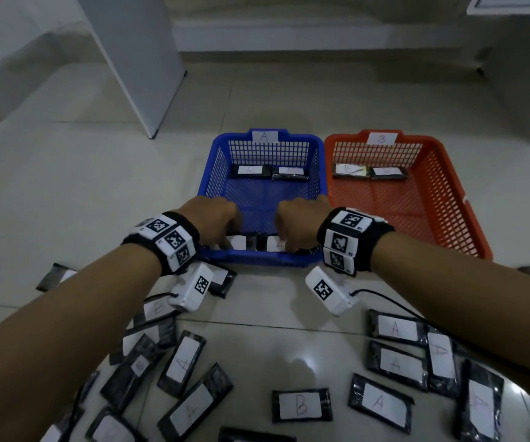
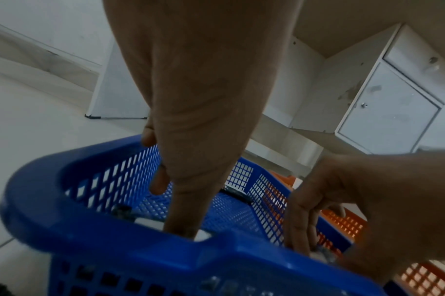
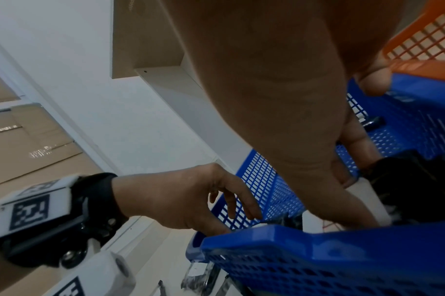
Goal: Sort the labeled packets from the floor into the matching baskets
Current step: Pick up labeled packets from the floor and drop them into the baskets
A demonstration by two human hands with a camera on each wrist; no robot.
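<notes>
Two hands in blue basket (image 1: 212, 161) "A" | left hand (image 1: 214, 215) on packet (image 1: 237, 242) | right hand (image 1: 300, 218) on "A" packet (image 1: 276, 244) | grips unclear

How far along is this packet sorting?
Early. The blue basket marked A and the orange basket marked B each hold two packets at the far wall. The left hand and right hand are setting two more into the blue basket. Many packets remain on the floor.

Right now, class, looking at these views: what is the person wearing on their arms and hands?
Both forearms and hands are bare, without sleeves or gloves. Each wrist carries a black band ringed with white blocks printed with black square codes. A white camera box hangs under each wrist, and a thin black cable trails from the right one.
</notes>
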